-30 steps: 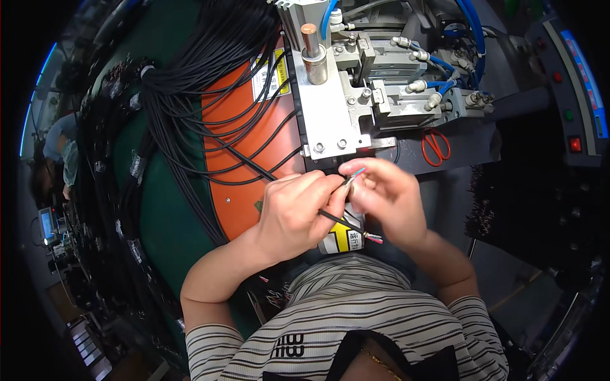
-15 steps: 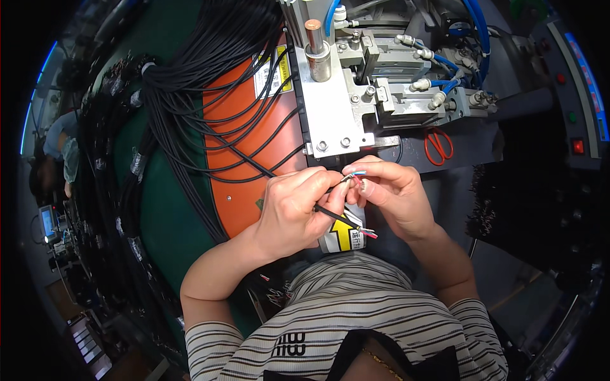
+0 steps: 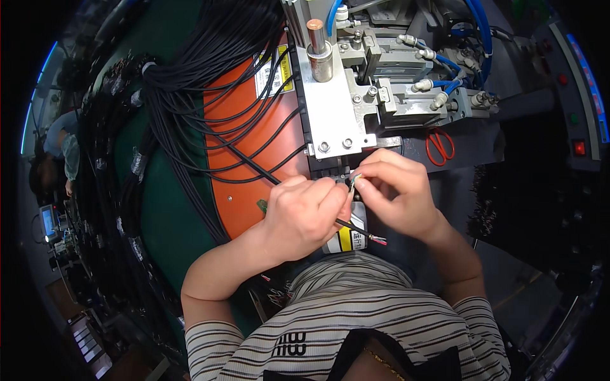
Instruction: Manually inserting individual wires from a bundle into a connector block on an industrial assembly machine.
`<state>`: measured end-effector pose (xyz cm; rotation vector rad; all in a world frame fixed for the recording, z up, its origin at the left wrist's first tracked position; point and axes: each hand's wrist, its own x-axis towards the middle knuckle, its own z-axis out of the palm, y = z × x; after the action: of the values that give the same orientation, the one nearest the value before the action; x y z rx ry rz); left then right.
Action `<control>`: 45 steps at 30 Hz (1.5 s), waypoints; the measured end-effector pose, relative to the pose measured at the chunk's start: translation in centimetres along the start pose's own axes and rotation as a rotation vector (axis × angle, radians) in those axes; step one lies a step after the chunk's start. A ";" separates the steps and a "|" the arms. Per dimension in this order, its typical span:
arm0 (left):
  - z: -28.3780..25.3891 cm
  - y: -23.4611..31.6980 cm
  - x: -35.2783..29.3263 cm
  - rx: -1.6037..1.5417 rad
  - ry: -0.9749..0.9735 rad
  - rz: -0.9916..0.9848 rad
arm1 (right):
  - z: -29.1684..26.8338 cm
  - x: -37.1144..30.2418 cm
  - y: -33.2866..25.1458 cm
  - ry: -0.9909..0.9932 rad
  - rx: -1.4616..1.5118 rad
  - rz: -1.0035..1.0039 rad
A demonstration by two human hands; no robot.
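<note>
My left hand (image 3: 302, 216) is closed round a thin black cable (image 3: 267, 174), and my right hand (image 3: 397, 193) pinches its stripped end (image 3: 356, 179) between fingertips, just near of the grey metal press (image 3: 337, 114). Risk as I judge it: the fine coloured cores splay or slip from the pinch (a second stripped end (image 3: 376, 239) dangles below). The cable is glossy and slack, trailing far-left over the orange mat (image 3: 244, 159) into the black bundle (image 3: 190, 82).

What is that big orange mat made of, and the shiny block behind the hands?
The orange mat looks like smooth rubber or plastic sheet: flat, matte, evenly coloured. The shiny block seems bare metal, likely aluminium: silvery, bright glints, bolt heads. The scissors have glossy orange handles, probably plastic.
</note>
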<state>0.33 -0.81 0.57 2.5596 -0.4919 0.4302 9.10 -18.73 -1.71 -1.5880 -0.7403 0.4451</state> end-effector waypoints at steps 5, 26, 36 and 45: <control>0.0 0.3 -0.4 0.105 -0.023 -0.016 | 0.4 0.3 -1.6 0.005 -0.746 -0.262; -0.7 -0.9 0.6 -0.002 -0.158 0.098 | -0.3 0.4 -1.0 -0.123 -0.859 -0.144; -0.8 -0.2 1.0 0.116 -0.263 0.124 | 0.2 -0.3 0.8 0.135 -0.538 -0.259; -0.9 -0.1 0.8 0.121 -0.272 0.101 | -0.2 0.5 0.1 0.053 -0.627 -0.317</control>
<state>0.93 -0.47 1.57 2.7340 -0.7142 0.1484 9.57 -18.54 -1.69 -1.9994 -1.1416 -0.0787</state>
